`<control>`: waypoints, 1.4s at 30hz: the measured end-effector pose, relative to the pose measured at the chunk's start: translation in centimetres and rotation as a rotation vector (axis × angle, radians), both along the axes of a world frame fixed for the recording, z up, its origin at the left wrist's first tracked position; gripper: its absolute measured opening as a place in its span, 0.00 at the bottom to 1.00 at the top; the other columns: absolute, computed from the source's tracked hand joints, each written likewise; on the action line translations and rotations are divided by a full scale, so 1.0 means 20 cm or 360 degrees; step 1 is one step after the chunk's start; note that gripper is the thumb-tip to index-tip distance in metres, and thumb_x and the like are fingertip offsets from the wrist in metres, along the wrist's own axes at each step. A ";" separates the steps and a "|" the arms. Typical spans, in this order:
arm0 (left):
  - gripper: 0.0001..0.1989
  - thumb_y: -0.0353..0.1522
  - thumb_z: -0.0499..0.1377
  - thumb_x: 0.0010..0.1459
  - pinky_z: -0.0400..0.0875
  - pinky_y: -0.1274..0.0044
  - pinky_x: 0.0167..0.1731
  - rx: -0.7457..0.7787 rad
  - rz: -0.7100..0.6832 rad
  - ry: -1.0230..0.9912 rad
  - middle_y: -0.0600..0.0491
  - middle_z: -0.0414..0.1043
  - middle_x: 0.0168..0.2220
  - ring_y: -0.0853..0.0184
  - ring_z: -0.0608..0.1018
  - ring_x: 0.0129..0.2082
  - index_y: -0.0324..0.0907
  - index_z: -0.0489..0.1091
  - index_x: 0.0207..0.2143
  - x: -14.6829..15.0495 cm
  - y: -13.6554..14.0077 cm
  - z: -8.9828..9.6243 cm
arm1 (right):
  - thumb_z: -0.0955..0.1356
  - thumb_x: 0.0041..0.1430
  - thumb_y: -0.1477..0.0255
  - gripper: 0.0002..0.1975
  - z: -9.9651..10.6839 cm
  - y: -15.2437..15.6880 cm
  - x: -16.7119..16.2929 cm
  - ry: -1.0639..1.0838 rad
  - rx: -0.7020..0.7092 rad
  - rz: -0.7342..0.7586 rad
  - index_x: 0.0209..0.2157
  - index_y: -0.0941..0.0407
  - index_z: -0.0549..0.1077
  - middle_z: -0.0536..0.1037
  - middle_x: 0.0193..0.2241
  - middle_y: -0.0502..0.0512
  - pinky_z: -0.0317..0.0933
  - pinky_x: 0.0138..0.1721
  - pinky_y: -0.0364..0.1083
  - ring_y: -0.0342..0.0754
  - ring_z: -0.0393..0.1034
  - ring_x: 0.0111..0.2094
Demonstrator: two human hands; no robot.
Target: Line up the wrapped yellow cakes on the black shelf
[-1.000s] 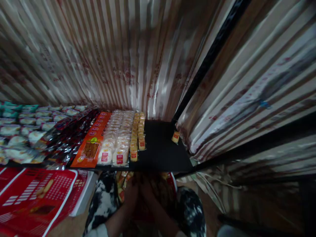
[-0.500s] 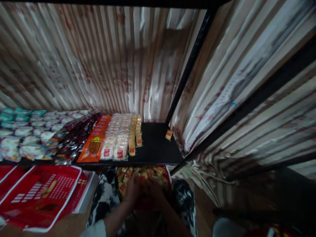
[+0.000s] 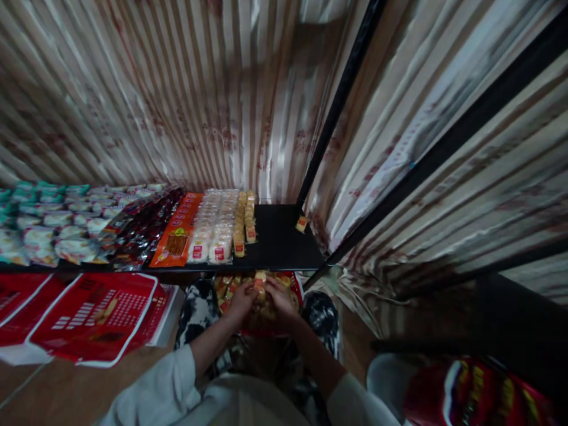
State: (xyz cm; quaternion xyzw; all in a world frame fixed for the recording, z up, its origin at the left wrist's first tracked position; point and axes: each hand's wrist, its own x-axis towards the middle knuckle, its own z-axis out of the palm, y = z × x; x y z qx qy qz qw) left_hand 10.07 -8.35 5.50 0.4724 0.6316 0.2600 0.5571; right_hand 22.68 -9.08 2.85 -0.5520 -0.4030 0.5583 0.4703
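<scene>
Over an open red bag [image 3: 293,284] of small yellow wrapped biscuits, my two hands come close together between my knees. My left hand [image 3: 242,302] and my right hand [image 3: 280,299] are closed from either side on a few wrapped biscuits [image 3: 260,284], which show between the fingertips. How many they hold cannot be made out. Just beyond, on the black shelf [image 3: 279,242], two rows of the same yellow biscuits [image 3: 239,236] stand beside rows of white wrapped crackers [image 3: 208,231]. A single yellow biscuit packet [image 3: 302,223] lies near the shelf's right post.
An orange snack pack [image 3: 175,236], dark shiny packets [image 3: 142,236] and white-and-green packets [image 3: 66,219] fill the shelf's left. Red bags [image 3: 97,313] lie below it on the left. Black metal posts [image 3: 337,112] cross the right side before a striped curtain [image 3: 199,89]. Another red bag [image 3: 479,390] sits lower right.
The view has tilted down, so shelf and bag appear higher. My hands have risen a little from inside the bag, and biscuits now show between them.
</scene>
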 end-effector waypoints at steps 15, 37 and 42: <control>0.14 0.33 0.60 0.50 0.67 0.76 0.43 0.0688 -0.0926 0.0660 0.51 0.76 0.40 0.63 0.76 0.41 0.43 0.75 0.42 -0.16 0.14 0.28 | 0.68 0.52 0.66 0.17 0.25 0.07 0.12 -0.0687 0.0322 0.0688 0.44 0.54 0.76 0.80 0.34 0.53 0.66 0.40 0.47 0.49 0.73 0.36; 0.20 0.25 0.45 0.57 0.59 0.74 0.60 0.1058 -0.0248 0.0464 0.44 0.64 0.56 0.66 0.67 0.57 0.37 0.67 0.50 0.03 0.15 0.14 | 0.67 0.49 0.65 0.18 0.04 0.43 0.09 -0.0348 0.0209 -0.0065 0.42 0.57 0.73 0.79 0.37 0.57 0.67 0.44 0.48 0.49 0.73 0.37; 0.21 0.26 0.45 0.58 0.57 0.67 0.62 0.1039 -0.0239 0.0368 0.45 0.61 0.60 0.64 0.63 0.61 0.37 0.65 0.53 0.07 0.22 0.08 | 0.67 0.50 0.67 0.14 0.04 0.55 0.06 -0.0717 0.0364 -0.0218 0.40 0.56 0.76 0.78 0.37 0.56 0.67 0.44 0.49 0.48 0.72 0.37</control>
